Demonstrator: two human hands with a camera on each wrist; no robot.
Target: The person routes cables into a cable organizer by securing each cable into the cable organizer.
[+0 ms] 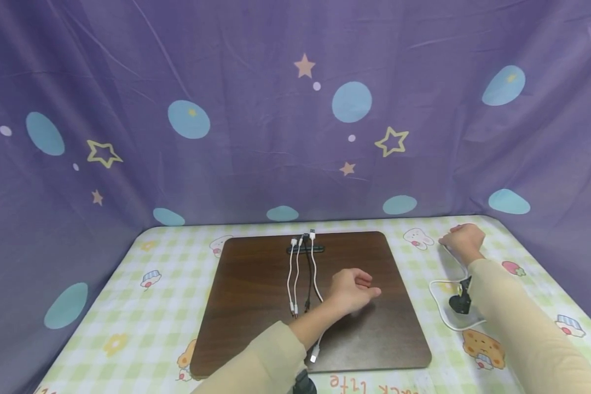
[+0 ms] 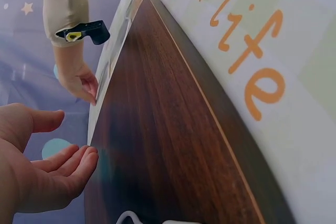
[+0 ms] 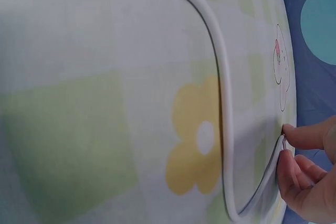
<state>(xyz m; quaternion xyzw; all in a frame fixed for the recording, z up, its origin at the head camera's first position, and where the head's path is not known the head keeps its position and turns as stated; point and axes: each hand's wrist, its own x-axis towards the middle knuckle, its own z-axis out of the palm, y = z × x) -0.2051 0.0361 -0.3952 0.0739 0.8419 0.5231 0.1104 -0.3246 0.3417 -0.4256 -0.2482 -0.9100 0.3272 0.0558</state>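
Observation:
My right hand (image 1: 465,241) pinches one end of a white cable (image 3: 227,129) between thumb and fingertips, at the back right of the table. The cable curves over the tablecloth, and part of it is hidden by the right forearm. My left hand (image 1: 352,290) is over the right half of a dark brown wooden board (image 1: 256,284), its fingers loosely bent and holding nothing. On the board, left of that hand, lie two short white cables (image 1: 290,276), a black cable (image 1: 310,273) and a longer white cable (image 1: 316,273), partly hidden by the left wrist.
A dark bar (image 1: 317,249) lies near the board's back edge, with the cables running across it. The board rests on a green-and-white checked tablecloth (image 1: 123,306). A purple curtain (image 1: 256,164) hangs behind and beside the table. Black wrist cameras (image 1: 460,298) are strapped on the forearms.

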